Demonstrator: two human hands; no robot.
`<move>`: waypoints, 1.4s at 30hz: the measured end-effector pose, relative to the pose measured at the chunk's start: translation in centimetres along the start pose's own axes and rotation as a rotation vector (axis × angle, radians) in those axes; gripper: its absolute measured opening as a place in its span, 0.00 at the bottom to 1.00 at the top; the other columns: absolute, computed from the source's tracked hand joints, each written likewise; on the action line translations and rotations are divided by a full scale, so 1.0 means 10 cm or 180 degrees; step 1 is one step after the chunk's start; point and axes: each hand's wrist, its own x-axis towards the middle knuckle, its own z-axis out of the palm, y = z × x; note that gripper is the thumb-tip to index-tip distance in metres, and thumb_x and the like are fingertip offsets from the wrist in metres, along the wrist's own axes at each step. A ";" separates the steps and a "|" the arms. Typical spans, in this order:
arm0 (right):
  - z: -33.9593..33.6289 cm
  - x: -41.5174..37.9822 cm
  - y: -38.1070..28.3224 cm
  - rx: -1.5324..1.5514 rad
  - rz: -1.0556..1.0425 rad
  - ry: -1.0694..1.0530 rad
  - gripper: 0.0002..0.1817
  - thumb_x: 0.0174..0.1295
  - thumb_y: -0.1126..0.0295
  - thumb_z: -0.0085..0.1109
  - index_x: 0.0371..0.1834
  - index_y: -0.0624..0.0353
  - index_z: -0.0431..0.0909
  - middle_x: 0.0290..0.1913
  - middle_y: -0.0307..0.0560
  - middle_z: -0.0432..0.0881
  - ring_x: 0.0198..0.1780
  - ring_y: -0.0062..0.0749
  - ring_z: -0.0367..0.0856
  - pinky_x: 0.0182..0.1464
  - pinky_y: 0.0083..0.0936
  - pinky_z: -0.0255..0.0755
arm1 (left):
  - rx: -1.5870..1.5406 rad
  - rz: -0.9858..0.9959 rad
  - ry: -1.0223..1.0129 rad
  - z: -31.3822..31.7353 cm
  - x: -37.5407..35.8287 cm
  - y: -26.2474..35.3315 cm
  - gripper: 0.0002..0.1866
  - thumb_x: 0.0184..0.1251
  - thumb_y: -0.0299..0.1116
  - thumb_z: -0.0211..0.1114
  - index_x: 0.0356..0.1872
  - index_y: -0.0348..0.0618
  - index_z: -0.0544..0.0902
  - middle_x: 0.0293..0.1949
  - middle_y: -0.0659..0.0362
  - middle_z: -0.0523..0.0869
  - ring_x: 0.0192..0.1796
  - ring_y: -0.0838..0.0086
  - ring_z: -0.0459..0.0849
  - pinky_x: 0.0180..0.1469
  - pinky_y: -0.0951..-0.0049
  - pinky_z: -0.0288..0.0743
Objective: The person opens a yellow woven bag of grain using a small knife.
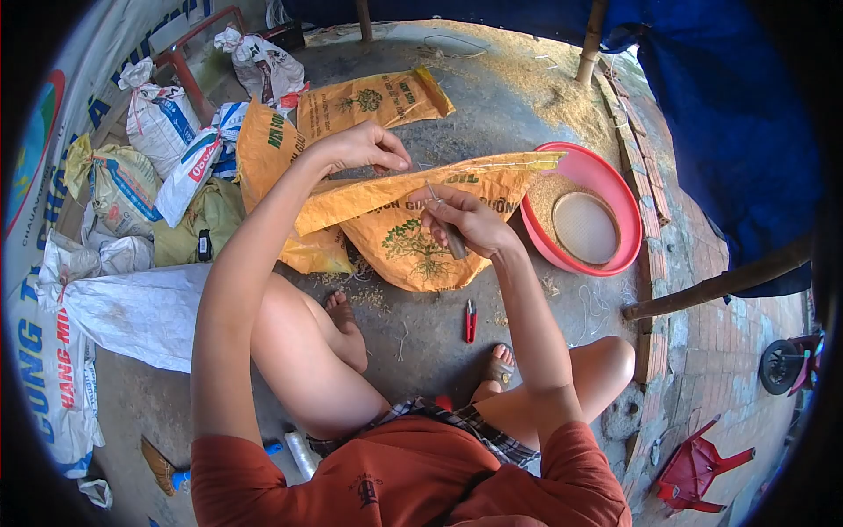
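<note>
A long orange sack (430, 241) with a printed tree and lettering stretches across in front of me, its folded top edge running up to the right. My right hand (461, 220) is closed around an awl (454, 239) with a dull handle, its thin metal point up against the sack's fold. Just above that edge is my left hand (373, 149), thumb and fingers pinched together. A fine white thread shows near its fingertips, but whether they grip it I cannot make out. Red thread snips (471, 321) lie on the floor between my feet.
To the right stands a pink basin (628, 233) with grain and a round sieve (586, 228). More orange sacks (378, 98) lie beyond; several filled sacks (162, 119) crowd the left. A wooden pole (720, 285), a red stool (698, 470) and a thread spool (300, 454) are around me.
</note>
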 end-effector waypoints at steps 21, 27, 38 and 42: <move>0.01 0.00 -0.03 0.1285 0.0049 -0.0200 0.17 0.68 0.69 0.42 0.58 0.64 0.65 0.32 0.39 0.72 0.26 0.15 0.67 0.28 0.14 0.67 | -0.0065 0.0435 0.0486 0.16 -0.02 -0.02 0.06 0.62 0.25 0.59 0.37 0.36 0.81 0.36 0.62 0.82 0.38 0.84 0.78 0.40 0.84 0.71; 0.05 0.02 -0.07 0.1400 -0.0041 0.0054 0.15 0.67 0.70 0.44 0.55 0.62 0.66 0.31 0.42 0.73 0.25 0.17 0.68 0.27 0.15 0.66 | -0.0390 0.0868 0.0584 0.16 -0.02 0.01 0.08 0.59 0.33 0.64 0.36 0.41 0.80 0.29 0.68 0.74 0.33 0.86 0.72 0.35 0.84 0.66; 0.08 0.07 -0.06 0.1671 -0.0163 0.0422 0.12 0.66 0.74 0.45 0.51 0.60 0.61 0.32 0.51 0.75 0.26 0.24 0.70 0.25 0.18 0.66 | 0.1465 0.0907 0.1618 0.40 -0.11 0.19 0.14 0.42 0.39 0.72 0.28 0.41 0.84 0.30 0.57 0.67 0.40 0.65 0.72 0.43 0.70 0.65; 0.09 0.07 -0.09 0.2203 -0.0130 0.0210 0.10 0.68 0.72 0.40 0.51 0.59 0.61 0.34 0.50 0.73 0.26 0.22 0.68 0.24 0.17 0.64 | 0.1573 0.0990 0.1747 0.45 -0.09 0.22 0.12 0.45 0.34 0.71 0.27 0.37 0.83 0.30 0.57 0.67 0.38 0.68 0.72 0.42 0.72 0.65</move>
